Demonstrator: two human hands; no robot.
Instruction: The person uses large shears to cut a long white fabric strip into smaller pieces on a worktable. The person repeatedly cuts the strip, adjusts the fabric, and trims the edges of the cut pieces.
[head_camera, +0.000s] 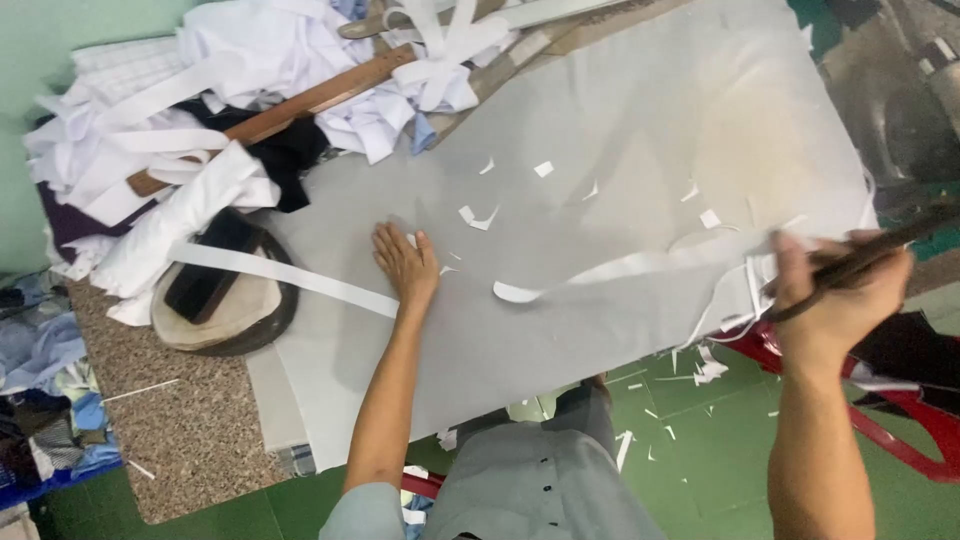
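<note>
A large sheet of pale grey fabric (600, 140) lies spread over the table. My left hand (404, 264) presses flat on it near the middle, fingers apart, holding nothing. My right hand (838, 290) is at the sheet's right edge, closed around the handles of dark scissors (900, 242) whose blades point right, blurred. A long white fabric strip (620, 268) curls from the sheet's middle toward my right hand. Another white strip (290, 275) runs from the left up to my left hand.
A heap of white and dark cloth (200, 110) with a long wooden ruler (290, 105) fills the far left. A round dark object (225, 290) sits left of my hand. Small white scraps (480, 215) dot the sheet and green floor (700, 440). A red stool frame (900, 420) stands at right.
</note>
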